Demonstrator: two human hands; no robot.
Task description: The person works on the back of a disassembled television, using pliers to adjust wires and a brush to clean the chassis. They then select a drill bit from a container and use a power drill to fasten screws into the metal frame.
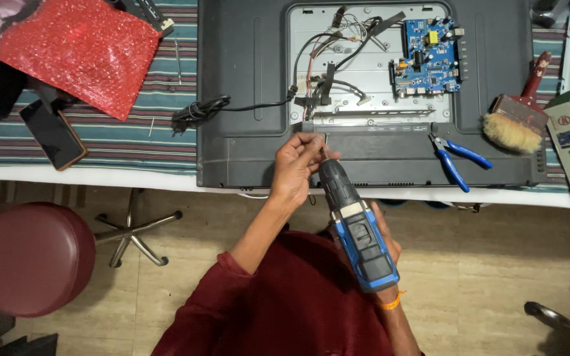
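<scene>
Beige floor tiles run beneath my view, and across the top stands the table [100,177] under a striped cloth. Largest on it is the flat-screen television [245,99], lying face down with its rear cover open on a metal panel, black wiring and a blue circuit board [428,56]. Left of the set I see a red bubble-wrap bag [77,56] and a dark phone [54,134]; below the table's edge stands a maroon round stool [28,257]. On the right lie a paint brush [516,118] with pale bristles and blue-handled pliers [456,157], the pliers resting on the television's back.

My right hand [384,240] grips the blue and black cordless drill [357,227], fingers wrapped around its handle, its nose pointing at the television's lower edge. My left hand [296,168] sits at the drill's tip, fingers pressed together there, pinching something too small to make out.
</scene>
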